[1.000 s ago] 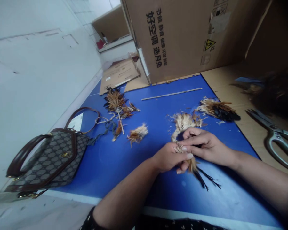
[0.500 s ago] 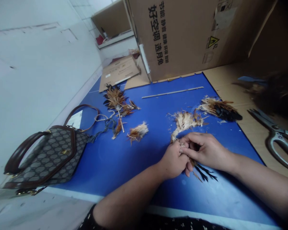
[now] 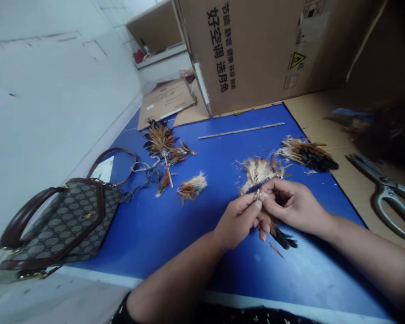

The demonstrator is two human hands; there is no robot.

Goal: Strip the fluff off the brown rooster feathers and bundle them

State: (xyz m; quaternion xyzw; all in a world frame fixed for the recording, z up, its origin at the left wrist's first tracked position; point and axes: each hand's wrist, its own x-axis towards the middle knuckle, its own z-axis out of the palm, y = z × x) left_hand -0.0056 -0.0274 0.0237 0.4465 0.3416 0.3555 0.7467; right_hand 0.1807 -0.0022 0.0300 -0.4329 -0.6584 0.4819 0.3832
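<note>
Between my two hands is a small bunch of feathers (image 3: 283,237), brown with black tips that point down toward me. My left hand (image 3: 239,220) pinches the pale quill ends between thumb and forefinger. From the other side, my right hand (image 3: 290,204) grips the same quills, its fingers curled. Just beyond my hands lies a pile of whitish-tan feathers (image 3: 258,171). Farther right rests a bundle of feathers (image 3: 307,153) with pale ends and black tips. A small reddish-white tuft (image 3: 193,185) lies to the left.
A feather duster-like bunch on a stick (image 3: 160,139) lies at the back left, near a patterned handbag (image 3: 77,220). A thin rod (image 3: 241,131) lies across the blue tabletop (image 3: 175,234). Scissors (image 3: 388,189) rest on cardboard at right. A large carton (image 3: 256,54) stands behind.
My hands have shifted slightly, and the pale quill ends now show between my fingertips. The black tips below have drawn closer together. My left fingers have loosened from the tighter curl.
</note>
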